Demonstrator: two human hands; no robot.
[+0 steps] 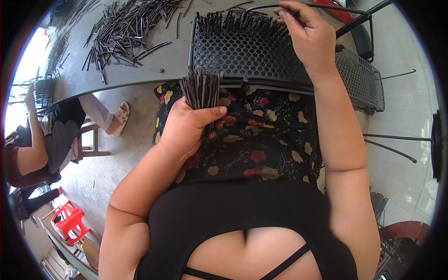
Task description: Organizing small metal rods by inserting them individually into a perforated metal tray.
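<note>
My left hand (184,123) is wrapped round a bundle of thin dark rods (201,91), whose ends stick up above my fingers. It is held just in front of the table's near edge. A black rack (247,58) with a perforated top stands on the table. Along its far side, several rows of similar dark rods (233,23) stand upright. My right hand (310,39) is raised over the rack's far right part, beside these rods. Its thumb and fingers are pinched together, and whatever lies between the fingertips is too small to make out.
A loose heap of dark rods (126,32) lies on the grey table (154,70) at the far left. A second perforated rack (359,77) extends at right, with thin bars sticking out. Another person (35,140) sits at left. A red plastic chair (72,221) stands lower left.
</note>
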